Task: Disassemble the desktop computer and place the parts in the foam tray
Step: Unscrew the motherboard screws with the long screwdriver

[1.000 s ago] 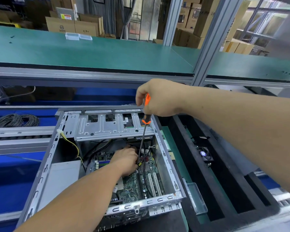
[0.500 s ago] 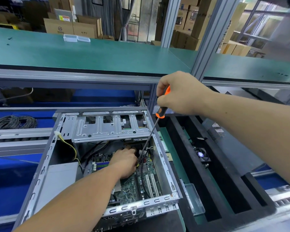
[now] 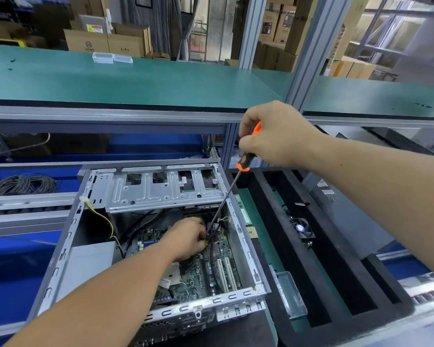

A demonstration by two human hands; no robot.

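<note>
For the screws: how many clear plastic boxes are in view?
3 boxes. Two lie side by side on the upper green shelf; one lies between the computer case and the foam tray. Others may be hidden.

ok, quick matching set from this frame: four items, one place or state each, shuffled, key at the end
Items:
1. screwdriver
2. left hand
3. small fan
4. cable coil

Places/states:
A. lying in the foam tray
B. down inside the open case, on the motherboard
C. left of the case, on the blue surface
D. held by the right hand, tip in the case

Pairs: 1-D, 2-B, 3-A, 4-C
</note>
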